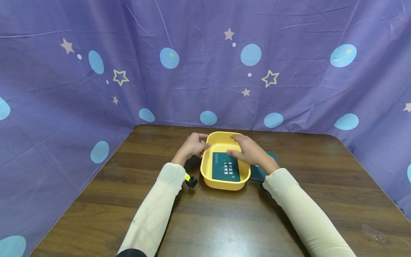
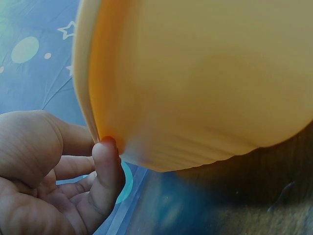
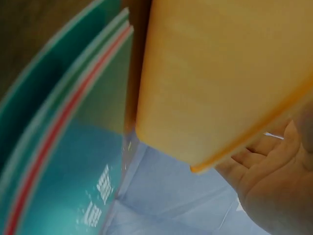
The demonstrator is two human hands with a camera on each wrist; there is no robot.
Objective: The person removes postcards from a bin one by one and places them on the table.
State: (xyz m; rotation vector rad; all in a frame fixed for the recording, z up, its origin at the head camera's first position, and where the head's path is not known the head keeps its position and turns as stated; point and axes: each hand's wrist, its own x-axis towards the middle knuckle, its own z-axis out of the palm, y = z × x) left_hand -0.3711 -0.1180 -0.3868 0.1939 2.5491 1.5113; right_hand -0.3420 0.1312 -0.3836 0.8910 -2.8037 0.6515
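Observation:
A yellow plastic basin (image 1: 224, 185) stands on the table, with a dark green booklet (image 1: 219, 173) bearing white characters lying inside it. At the basin's left side, my left hand (image 1: 194, 145) pinches the rim between thumb and finger; the left wrist view shows the thumb on the basin wall (image 2: 205, 88). My right hand (image 1: 252, 152) reaches over the right rim with its fingers spread, and in the right wrist view its palm (image 3: 274, 191) lies beside the rim. Whether its fingertips touch the basin is hidden. More green booklets (image 1: 257, 174) lie right of the basin, partly under the right forearm.
The brown wooden table (image 1: 212, 221) extends around the basin. A purple curtain (image 1: 205, 89) with stars and blue spots hangs behind and at the sides. A black wrist device (image 1: 192, 181) sits beside the left sleeve. A clear scrap (image 1: 374, 233) lies at the right.

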